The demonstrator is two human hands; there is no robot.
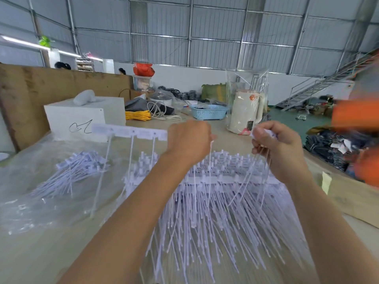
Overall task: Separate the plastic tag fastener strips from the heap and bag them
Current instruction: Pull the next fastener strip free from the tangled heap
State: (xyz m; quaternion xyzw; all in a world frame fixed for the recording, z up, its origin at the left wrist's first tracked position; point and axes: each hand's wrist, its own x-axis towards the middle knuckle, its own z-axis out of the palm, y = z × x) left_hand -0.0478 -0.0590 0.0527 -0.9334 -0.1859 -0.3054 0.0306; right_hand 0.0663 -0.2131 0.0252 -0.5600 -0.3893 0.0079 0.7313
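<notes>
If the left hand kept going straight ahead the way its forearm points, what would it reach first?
Probably the blue basket across the table. The left hand, gripping a fastener strip, is raised, so it might pass over the basket; depth is unclear.

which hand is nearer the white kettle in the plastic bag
Right. The right hand is raised just in front of the kettle, slightly to its right, pinching fastener strips; the left hand is farther left, holding another strip.
</notes>
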